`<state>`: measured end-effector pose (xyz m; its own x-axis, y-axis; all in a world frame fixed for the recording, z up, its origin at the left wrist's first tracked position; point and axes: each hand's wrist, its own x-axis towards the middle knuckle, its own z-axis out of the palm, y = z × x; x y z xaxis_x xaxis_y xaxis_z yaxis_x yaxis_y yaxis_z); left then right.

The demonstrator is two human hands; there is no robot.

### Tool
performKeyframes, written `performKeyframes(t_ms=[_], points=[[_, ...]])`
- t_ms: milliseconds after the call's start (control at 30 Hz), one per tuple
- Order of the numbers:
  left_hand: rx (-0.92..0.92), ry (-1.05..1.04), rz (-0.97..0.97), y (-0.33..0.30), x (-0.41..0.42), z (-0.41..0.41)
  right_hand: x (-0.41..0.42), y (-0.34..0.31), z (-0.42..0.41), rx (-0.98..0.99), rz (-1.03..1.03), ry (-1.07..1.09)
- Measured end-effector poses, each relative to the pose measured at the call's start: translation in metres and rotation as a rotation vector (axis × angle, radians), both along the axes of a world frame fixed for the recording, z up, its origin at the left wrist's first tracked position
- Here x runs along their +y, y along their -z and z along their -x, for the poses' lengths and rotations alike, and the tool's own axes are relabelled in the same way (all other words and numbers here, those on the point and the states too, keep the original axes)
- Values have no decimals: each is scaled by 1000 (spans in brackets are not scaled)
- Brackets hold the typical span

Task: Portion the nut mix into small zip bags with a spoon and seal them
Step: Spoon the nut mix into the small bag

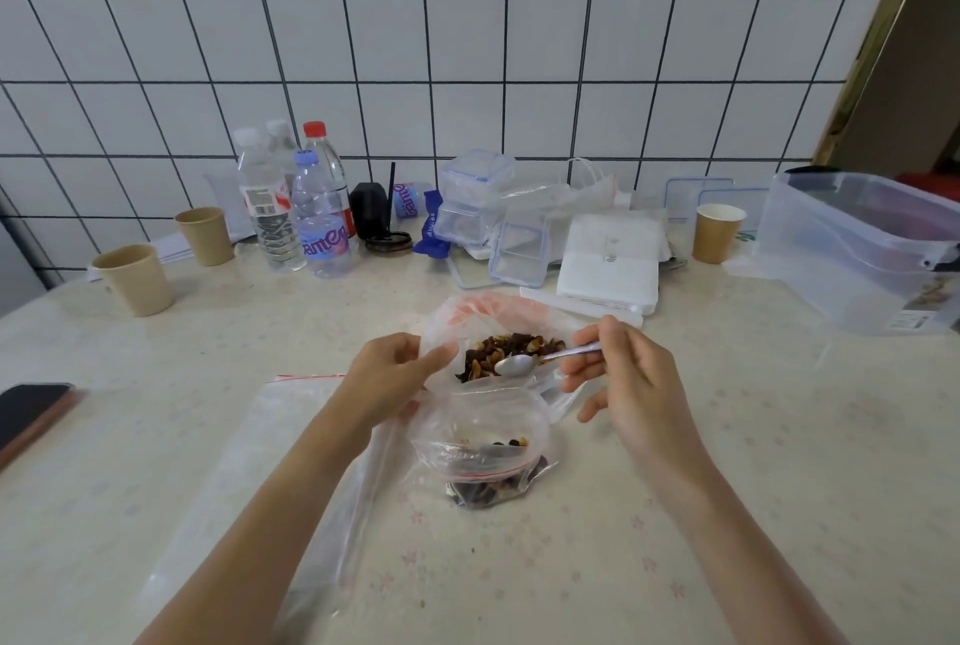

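Two hands at work: left hand (387, 374) grips the clear plastic bag of nut mix (467, 327); right hand (621, 374) pinches a metal spoon (540, 358) (bowl over the mix).

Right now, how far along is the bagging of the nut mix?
Early to midway. Done: the small zip bag already holds some mix at its bottom. In hand: the right hand holds the spoon at the nut mix in the big bag, while the left hand grips the plastic. Left: the small bag is unsealed, and flat empty zip bags wait beside it.
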<state>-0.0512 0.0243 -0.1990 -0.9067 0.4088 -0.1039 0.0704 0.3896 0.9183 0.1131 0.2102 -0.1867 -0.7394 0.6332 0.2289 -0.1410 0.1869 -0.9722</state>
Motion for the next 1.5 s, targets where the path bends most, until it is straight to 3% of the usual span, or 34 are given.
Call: performKeyframes(t_ms=[167,467,867,1500], points=[[64,48,-110,9,-4,-7,-5,10,0,-46,-346,-9],[88,54,-212,14,-4,-14,-7,10,1,-87,-473,34],[86,57,-324,15,-4,-20,-5,14,5,-98,-16,-50],[-55,84,-416,7,0,-23,-14,17,18,-89,330,-95]])
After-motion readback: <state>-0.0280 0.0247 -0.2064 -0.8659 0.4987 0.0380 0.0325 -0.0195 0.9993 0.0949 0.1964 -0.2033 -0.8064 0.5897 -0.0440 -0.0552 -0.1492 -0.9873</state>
